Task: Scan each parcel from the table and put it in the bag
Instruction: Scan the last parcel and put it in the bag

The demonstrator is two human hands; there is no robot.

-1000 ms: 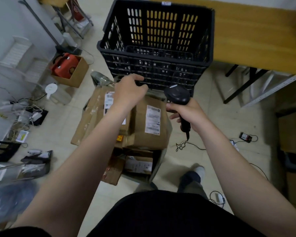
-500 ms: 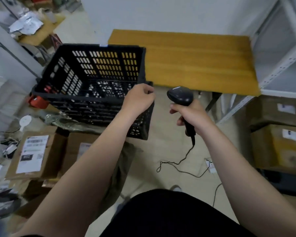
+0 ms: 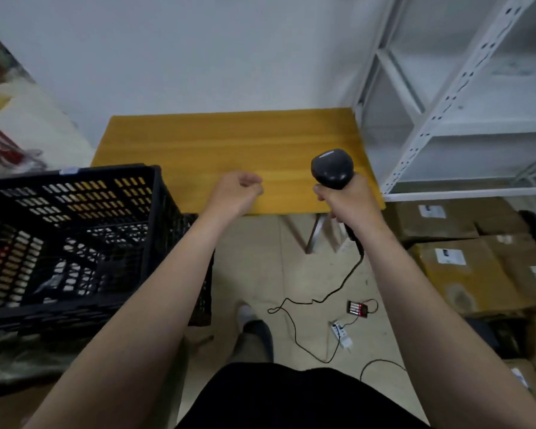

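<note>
Left hand (image 3: 237,193) has left crate (image 3: 75,181); right hand (image 3: 344,201) grips dark scanner (image 3: 331,167).

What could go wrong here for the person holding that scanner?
The thin black cable hanging from the black handheld scanner in the right hand loops across the floor close to the person's foot; a step could snag it and trip them or yank the scanner. The white power strip beside that loop might also get stepped on.
</note>
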